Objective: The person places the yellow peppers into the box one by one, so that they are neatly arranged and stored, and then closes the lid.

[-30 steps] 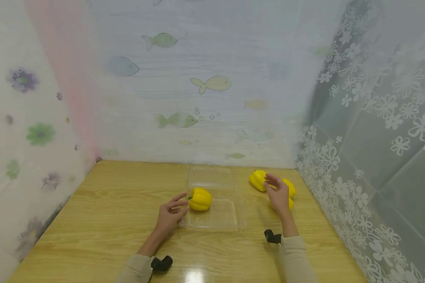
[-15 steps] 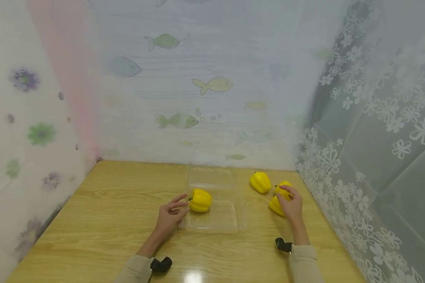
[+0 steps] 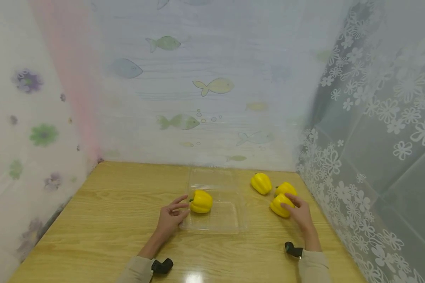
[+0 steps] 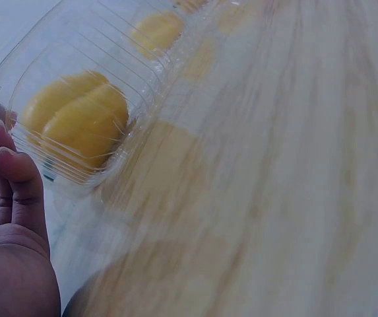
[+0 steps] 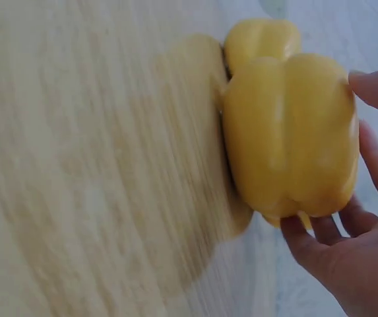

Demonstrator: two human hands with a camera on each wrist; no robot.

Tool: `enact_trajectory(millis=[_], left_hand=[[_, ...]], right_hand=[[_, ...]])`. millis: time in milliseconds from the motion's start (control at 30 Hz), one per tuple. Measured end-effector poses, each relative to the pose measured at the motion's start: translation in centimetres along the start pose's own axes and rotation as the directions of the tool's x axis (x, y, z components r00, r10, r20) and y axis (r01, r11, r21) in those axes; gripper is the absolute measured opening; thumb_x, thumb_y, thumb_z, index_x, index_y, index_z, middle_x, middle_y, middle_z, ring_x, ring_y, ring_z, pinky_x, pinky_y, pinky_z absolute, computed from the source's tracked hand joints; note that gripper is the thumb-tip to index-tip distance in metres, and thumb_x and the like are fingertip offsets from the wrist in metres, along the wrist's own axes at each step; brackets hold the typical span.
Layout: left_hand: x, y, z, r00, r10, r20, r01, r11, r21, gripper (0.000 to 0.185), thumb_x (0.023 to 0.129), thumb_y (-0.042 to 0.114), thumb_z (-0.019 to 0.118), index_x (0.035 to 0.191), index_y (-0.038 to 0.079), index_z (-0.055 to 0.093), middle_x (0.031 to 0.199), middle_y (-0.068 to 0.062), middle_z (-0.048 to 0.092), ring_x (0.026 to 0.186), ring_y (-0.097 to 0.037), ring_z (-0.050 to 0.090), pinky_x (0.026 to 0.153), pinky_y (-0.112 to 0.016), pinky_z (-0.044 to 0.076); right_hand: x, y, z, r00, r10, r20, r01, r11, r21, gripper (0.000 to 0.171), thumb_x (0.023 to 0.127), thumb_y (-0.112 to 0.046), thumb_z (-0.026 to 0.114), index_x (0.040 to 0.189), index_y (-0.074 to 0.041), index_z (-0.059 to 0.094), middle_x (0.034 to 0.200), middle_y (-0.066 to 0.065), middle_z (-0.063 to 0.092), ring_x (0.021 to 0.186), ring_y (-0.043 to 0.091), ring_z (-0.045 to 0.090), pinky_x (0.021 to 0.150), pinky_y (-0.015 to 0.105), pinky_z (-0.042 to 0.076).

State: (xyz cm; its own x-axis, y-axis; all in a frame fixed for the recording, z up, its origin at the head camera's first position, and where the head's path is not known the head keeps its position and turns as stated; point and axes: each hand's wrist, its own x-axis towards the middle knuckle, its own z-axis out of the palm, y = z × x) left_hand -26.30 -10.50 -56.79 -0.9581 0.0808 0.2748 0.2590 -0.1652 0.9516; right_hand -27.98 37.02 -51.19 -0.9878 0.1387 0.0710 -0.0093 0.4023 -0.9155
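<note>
A clear plastic clamshell tray (image 3: 230, 220) lies open at the table's middle, with one yellow bell pepper (image 3: 200, 201) in its near-left corner. My left hand (image 3: 177, 212) rests beside that corner, fingers relaxed against the tray's wall (image 4: 119, 158); the pepper (image 4: 76, 122) shows through the plastic. Three more yellow peppers lie to the right. My right hand (image 3: 293, 205) grips the nearest pepper (image 3: 279, 206), thumb and fingers wrapped round that pepper (image 5: 287, 132). Behind it lie a second pepper (image 3: 286, 188) and a third pepper (image 3: 261, 182).
The wooden table (image 3: 109, 220) is walled by a fish-patterned sheet (image 3: 198, 98) at the back, a flowered curtain (image 3: 32, 137) on the left and a lace curtain (image 3: 357, 177) close to the peppers on the right.
My right hand moved from the far pepper back and to the right, and its fingers closed round the nearest pepper. The left hand stayed by the tray.
</note>
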Motion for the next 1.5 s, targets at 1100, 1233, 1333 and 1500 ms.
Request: enact_trajectory(millis=[1100, 1233, 1333, 1500], left_hand=[[-0.1, 0.0, 0.0, 1.000, 0.021, 0.008, -0.021, 1.000, 0.006, 0.030, 0.091, 0.002, 0.075, 0.116, -0.013, 0.070, 0.149, -0.022, 0.051, 0.051, -0.006, 0.053, 0.045, -0.018, 0.045], [-0.1, 0.0, 0.1, 1.000, 0.016, -0.002, -0.016, 1.000, 0.006, 0.030, 0.091, 0.002, 0.075, 0.116, -0.014, 0.070, 0.149, -0.022, 0.052, 0.050, -0.006, 0.053, 0.045, -0.017, 0.045], [-0.1, 0.1, 0.2, 1.000, 0.013, -0.009, -0.013, 1.000, 0.001, 0.030, 0.091, 0.001, 0.075, 0.116, -0.015, 0.069, 0.148, -0.023, 0.052, 0.051, -0.006, 0.053, 0.045, -0.018, 0.044], [0.0, 0.1, 0.2, 1.000, 0.025, -0.008, -0.025, 1.000, 0.013, 0.030, 0.091, 0.000, 0.074, 0.115, -0.016, 0.068, 0.147, -0.027, 0.051, 0.050, -0.005, 0.052, 0.046, -0.017, 0.043]], right_hand=[[-0.7, 1.1, -0.2, 0.990, 0.060, 0.125, -0.055, 0.997, -0.046, 0.078, 0.098, -0.020, 0.071, 0.159, -0.002, 0.027, 0.163, 0.027, 0.024, 0.144, 0.049, 0.033, 0.106, 0.038, 0.046], [-0.5, 1.2, -0.1, 0.993, 0.063, 0.105, -0.055, 0.996, -0.076, 0.079, 0.099, -0.027, 0.070, 0.160, -0.003, 0.026, 0.163, 0.026, 0.025, 0.143, 0.047, 0.036, 0.109, 0.042, 0.044], [-0.5, 1.2, 0.0, 0.994, 0.052, 0.095, -0.044, 0.996, -0.083, 0.079, 0.100, -0.029, 0.068, 0.161, -0.004, 0.025, 0.163, 0.025, 0.025, 0.142, 0.046, 0.038, 0.105, 0.035, 0.046], [-0.5, 1.0, 0.2, 0.994, 0.045, 0.101, -0.041, 0.998, -0.043, 0.079, 0.101, -0.027, 0.067, 0.162, -0.005, 0.022, 0.163, 0.025, 0.024, 0.142, 0.046, 0.038, 0.092, 0.020, 0.049]])
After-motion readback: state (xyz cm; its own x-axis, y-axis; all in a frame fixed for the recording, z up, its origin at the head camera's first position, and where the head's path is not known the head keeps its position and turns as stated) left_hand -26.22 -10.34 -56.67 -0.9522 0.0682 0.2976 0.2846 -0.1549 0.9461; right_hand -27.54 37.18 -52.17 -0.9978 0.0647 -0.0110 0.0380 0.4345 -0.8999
